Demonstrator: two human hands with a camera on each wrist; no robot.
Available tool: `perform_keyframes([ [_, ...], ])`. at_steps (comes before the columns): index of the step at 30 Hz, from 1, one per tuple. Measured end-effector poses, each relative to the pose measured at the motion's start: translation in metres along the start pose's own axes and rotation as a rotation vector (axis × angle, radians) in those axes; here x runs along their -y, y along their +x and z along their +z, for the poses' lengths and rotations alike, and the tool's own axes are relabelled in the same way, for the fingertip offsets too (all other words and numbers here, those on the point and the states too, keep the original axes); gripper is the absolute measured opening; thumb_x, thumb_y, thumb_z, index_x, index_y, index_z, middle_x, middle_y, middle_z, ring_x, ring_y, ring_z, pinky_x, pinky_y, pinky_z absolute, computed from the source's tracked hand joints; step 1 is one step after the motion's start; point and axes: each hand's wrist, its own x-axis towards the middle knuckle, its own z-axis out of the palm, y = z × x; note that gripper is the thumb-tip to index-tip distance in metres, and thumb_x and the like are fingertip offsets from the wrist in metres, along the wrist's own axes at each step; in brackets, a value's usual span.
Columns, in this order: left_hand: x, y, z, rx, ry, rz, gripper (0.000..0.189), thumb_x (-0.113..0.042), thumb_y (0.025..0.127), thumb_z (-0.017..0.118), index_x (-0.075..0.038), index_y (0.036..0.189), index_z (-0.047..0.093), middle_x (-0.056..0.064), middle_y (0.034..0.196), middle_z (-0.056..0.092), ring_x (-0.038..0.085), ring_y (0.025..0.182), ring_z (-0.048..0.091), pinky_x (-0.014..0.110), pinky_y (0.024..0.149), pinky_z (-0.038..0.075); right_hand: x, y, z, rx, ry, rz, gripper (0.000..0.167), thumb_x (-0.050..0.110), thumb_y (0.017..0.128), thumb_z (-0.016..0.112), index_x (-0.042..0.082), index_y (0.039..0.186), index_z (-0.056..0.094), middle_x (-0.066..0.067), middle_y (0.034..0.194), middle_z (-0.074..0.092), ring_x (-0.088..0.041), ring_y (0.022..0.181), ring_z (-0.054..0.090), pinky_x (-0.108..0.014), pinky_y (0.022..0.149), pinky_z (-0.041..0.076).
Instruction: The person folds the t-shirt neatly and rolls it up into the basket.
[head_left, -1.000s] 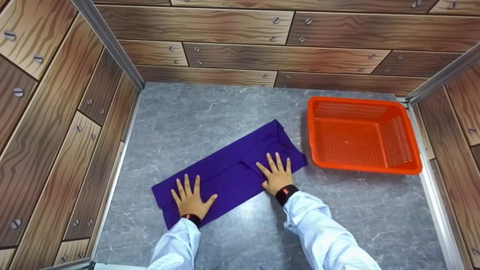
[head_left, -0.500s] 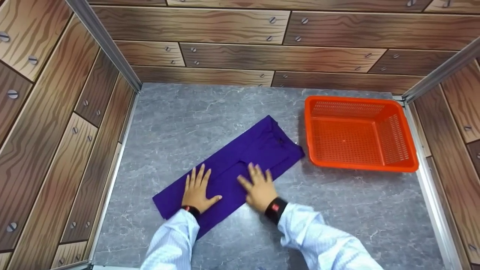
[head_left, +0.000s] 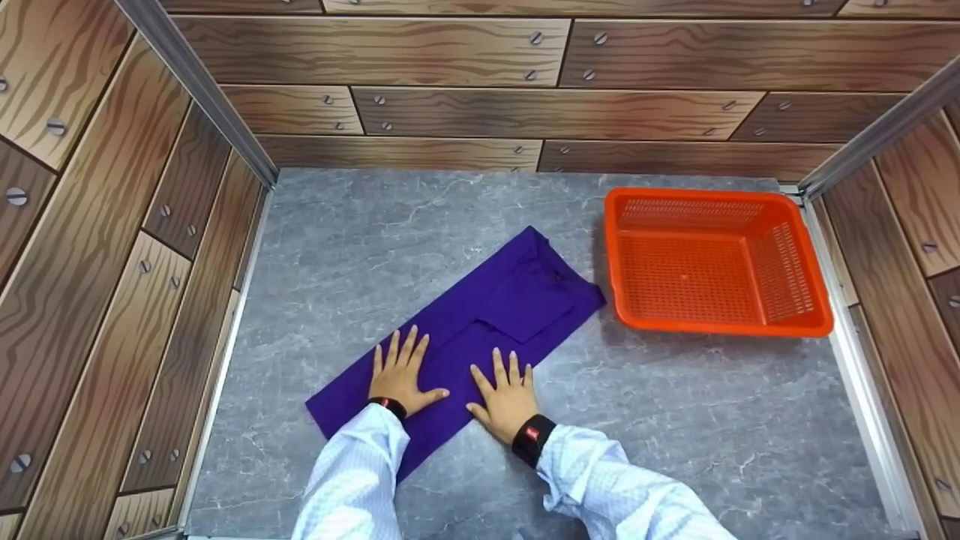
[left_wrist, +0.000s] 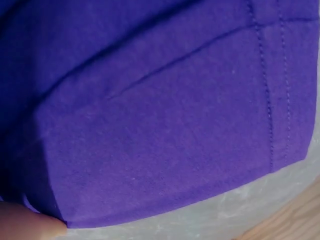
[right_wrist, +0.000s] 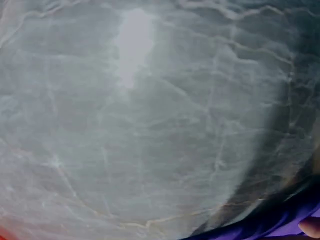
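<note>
Your left hand (head_left: 400, 377) and right hand (head_left: 508, 401) rest finger-spread, gripping nothing, on a folded purple shirt (head_left: 517, 300); an orange basket (head_left: 720, 327) sits right of both.

Purple garment (head_left: 525, 300): cloth, matt, softly creased, fine even texture, twin rows of stitching near one edge in the left wrist view
Orange basket (head_left: 720, 329): plastic, smooth rim with slight gloss, walls and base perforated
Desk (head_left: 360, 247): hard, smooth, stone-look finish with pale veining, semi-gloss, bright glare patch in the right wrist view
Wall panels (head_left: 420, 52): wood-look finish, flat, grain and screw heads appear printed
Corner rails (head_left: 201, 88): metal, smooth, dull satin
Sleeves (head_left: 352, 472): cloth, thin, wrinkled, matt, finely checked
Wristbands (head_left: 534, 441): matt black, exact material cannot be told
</note>
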Motion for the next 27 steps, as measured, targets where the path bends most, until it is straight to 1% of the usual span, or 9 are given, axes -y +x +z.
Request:
perform_keyframes([
  [4, -0.008, -0.001, 0.004, -0.021, -0.024, -0.041, 0.111, -0.077, 0.071, 0.063, -0.023, 0.158, 0.02, 0.003, 0.166, 0.013, 0.034, 0.153, 0.007, 0.06, 0.121, 0.007, -0.004, 0.005, 0.001, -0.031, 0.035, 0.042, 0.061, 0.053, 0.094, 0.054, 0.026, 0.148, 0.045, -0.024, 0.158, 0.029, -0.052, 0.143, 0.026, -0.071, 0.109, 0.025],
  [8, -0.015, -0.002, 0.01, -0.037, -0.048, -0.084, 0.11, -0.078, 0.072, 0.061, -0.023, 0.158, 0.019, 0.003, 0.167, 0.011, 0.033, 0.154, 0.005, 0.061, 0.12, 0.005, -0.01, 0.009, 0.002, -0.046, 0.036, 0.066, 0.061, 0.049, 0.092, 0.058, 0.028, 0.148, 0.044, -0.023, 0.159, 0.028, -0.053, 0.143, 0.025, -0.07, 0.109, 0.027],
  [13, -0.025, 0.001, 0.015, -0.059, -0.07, -0.148, 0.111, -0.079, 0.072, 0.06, -0.022, 0.158, 0.018, 0.002, 0.167, 0.008, 0.033, 0.154, 0.004, 0.061, 0.12, 0.003, -0.02, 0.013, 0.001, -0.059, 0.027, 0.077, 0.06, 0.046, 0.093, 0.058, 0.032, 0.149, 0.043, -0.021, 0.16, 0.025, -0.053, 0.144, 0.023, -0.067, 0.11, 0.027],
  [18, -0.043, 0.005, 0.014, -0.088, -0.1, -0.218, 0.111, -0.077, 0.072, 0.062, -0.02, 0.158, 0.021, 0.003, 0.167, 0.01, 0.035, 0.153, 0.004, 0.061, 0.12, 0.003, -0.03, 0.02, -0.006, -0.095, 0.028, 0.102, 0.058, 0.042, 0.09, 0.059, 0.034, 0.146, 0.046, -0.022, 0.16, 0.023, -0.054, 0.144, 0.022, -0.067, 0.112, 0.025],
  [23, -0.064, 0.01, 0.017, -0.082, -0.107, -0.293, 0.109, -0.077, 0.075, 0.059, -0.021, 0.159, 0.017, 0.004, 0.167, 0.006, 0.035, 0.153, 0.0, 0.061, 0.12, 0.002, -0.044, 0.028, -0.012, -0.099, 0.031, 0.141, 0.059, 0.039, 0.088, 0.06, 0.038, 0.145, 0.046, -0.022, 0.162, 0.019, -0.054, 0.145, 0.019, -0.067, 0.112, 0.024],
  [25, -0.07, 0.012, 0.02, -0.079, -0.094, -0.302, 0.11, -0.078, 0.076, 0.057, -0.021, 0.159, 0.014, 0.005, 0.167, 0.004, 0.035, 0.153, -0.001, 0.06, 0.121, 0.002, -0.051, 0.031, -0.013, -0.104, 0.046, 0.151, 0.059, 0.038, 0.087, 0.061, 0.038, 0.144, 0.047, -0.022, 0.162, 0.018, -0.054, 0.145, 0.019, -0.067, 0.111, 0.025],
  [27, -0.074, 0.014, 0.023, -0.101, -0.089, -0.281, 0.11, -0.078, 0.075, 0.058, -0.02, 0.159, 0.015, 0.007, 0.167, 0.006, 0.036, 0.153, 0.002, 0.059, 0.121, 0.004, -0.059, 0.033, -0.015, -0.109, 0.064, 0.165, 0.059, 0.036, 0.086, 0.063, 0.038, 0.144, 0.048, -0.023, 0.162, 0.017, -0.053, 0.145, 0.019, -0.068, 0.111, 0.026],
])
